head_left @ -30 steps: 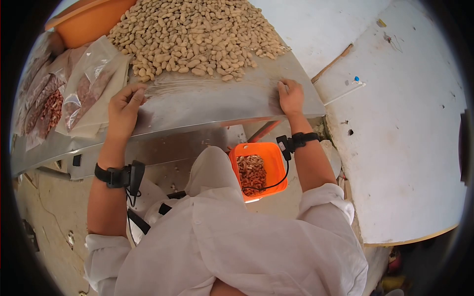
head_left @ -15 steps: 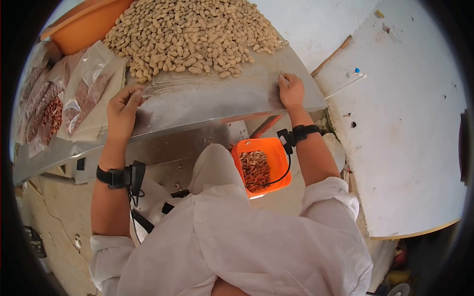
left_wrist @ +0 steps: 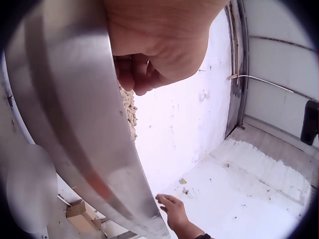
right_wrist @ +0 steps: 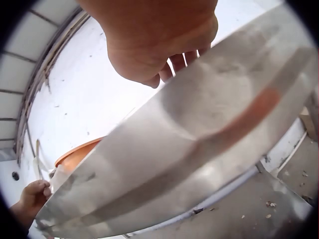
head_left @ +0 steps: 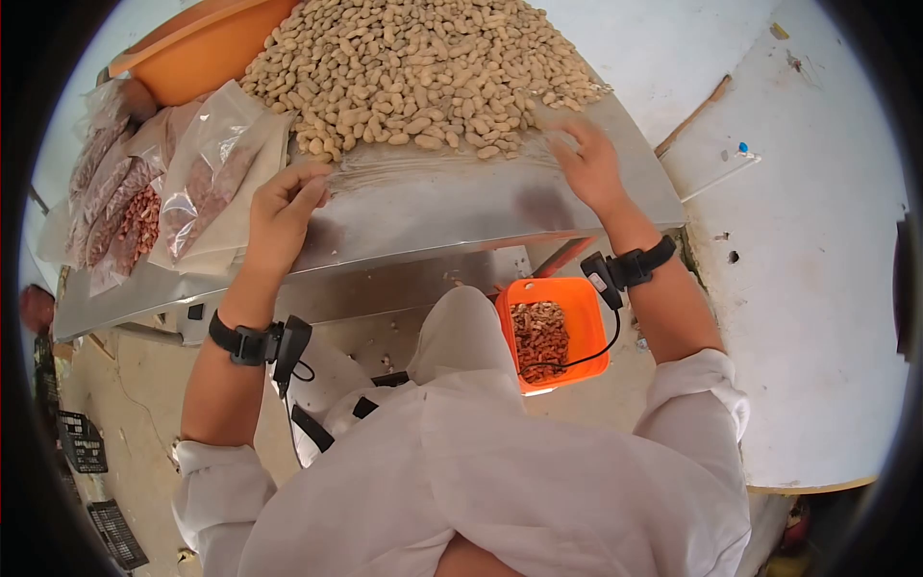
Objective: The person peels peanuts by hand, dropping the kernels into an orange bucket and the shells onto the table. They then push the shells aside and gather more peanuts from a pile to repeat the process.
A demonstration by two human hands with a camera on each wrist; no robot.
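A big pile of unshelled peanuts (head_left: 423,77) covers the back of a metal table (head_left: 423,216) in the head view. The left hand (head_left: 285,216) is at the pile's near left corner, by the table's front edge, its fingers loosely bent and nothing seen in them. In the left wrist view its fingers (left_wrist: 137,74) hang bent over the metal. The right hand (head_left: 590,168) is near the pile's right corner, fingers blurred and extended, apparently just above the metal. Nothing shows in the right hand (right_wrist: 164,45) in the right wrist view; its fingertips are partly hidden behind the table edge.
Clear bags of reddish kernels (head_left: 197,197) lie left of the left hand, before an orange basin (head_left: 202,53). Below the table's front edge stands an orange container (head_left: 588,332) with reddish pieces inside. A pale wall (head_left: 808,288) and a stick (head_left: 694,115) are at the right.
The head view has shifted, so the table sits further right. The right hand's fingers have extended from a bent pose and blur near the pile. The left hand keeps its place and pose.
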